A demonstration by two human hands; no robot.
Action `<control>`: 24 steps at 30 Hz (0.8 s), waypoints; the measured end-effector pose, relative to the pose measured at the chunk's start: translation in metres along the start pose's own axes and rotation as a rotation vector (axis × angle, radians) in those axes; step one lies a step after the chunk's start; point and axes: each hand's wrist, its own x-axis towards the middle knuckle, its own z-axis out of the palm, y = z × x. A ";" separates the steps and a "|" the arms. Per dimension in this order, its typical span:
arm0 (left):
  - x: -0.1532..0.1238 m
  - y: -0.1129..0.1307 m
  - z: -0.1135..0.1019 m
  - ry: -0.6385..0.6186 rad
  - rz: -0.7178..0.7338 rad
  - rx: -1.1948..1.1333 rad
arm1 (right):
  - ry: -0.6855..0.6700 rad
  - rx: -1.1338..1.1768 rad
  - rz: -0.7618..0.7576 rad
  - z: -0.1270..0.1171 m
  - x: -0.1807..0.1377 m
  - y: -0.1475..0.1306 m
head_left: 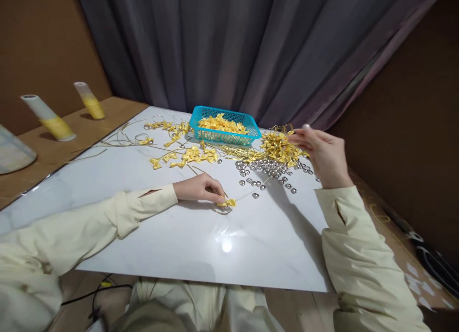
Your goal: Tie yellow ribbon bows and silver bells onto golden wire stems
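Observation:
My left hand (pixel 203 188) rests on the white tabletop, its thumb and fingers closed on a yellow ribbon bow (pixel 227 203). A thin gold wire loop (pixel 224 211) lies under and around that bow. From the bow a fine pale thread (pixel 251 193) runs up to the right, toward my right hand (pixel 321 155). That hand is raised, with thumb and fingers pinched together; the thread's far end is lost against the pile behind. Behind the right fingertips is a heap of yellow bows on gold wires (pixel 281 148). Many silver heart-shaped beads (pixel 267 168) are scattered below it.
A blue basket (pixel 195 126) of yellow bows stands at the back. More bows (pixel 193 155) and loose gold wires (pixel 120 143) lie left of centre. Two yellow ribbon spools (pixel 57 127) stand on the left ledge. Black-handled scissors (pixel 426 255) lie at the right.

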 end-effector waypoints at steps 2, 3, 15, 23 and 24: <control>-0.001 0.001 0.001 0.013 -0.010 -0.002 | -0.281 -0.018 0.123 0.020 -0.023 -0.009; -0.001 0.002 0.002 0.022 -0.016 -0.011 | -0.403 -0.050 0.179 0.028 -0.035 -0.012; -0.002 0.014 0.012 0.162 -0.103 -0.184 | -0.816 -0.007 0.453 0.053 -0.101 -0.032; -0.004 0.025 0.029 0.438 -0.195 -0.205 | -0.662 0.088 0.437 0.066 -0.113 -0.002; -0.005 0.025 0.031 0.459 -0.201 -0.229 | -0.665 0.094 0.434 0.067 -0.114 -0.001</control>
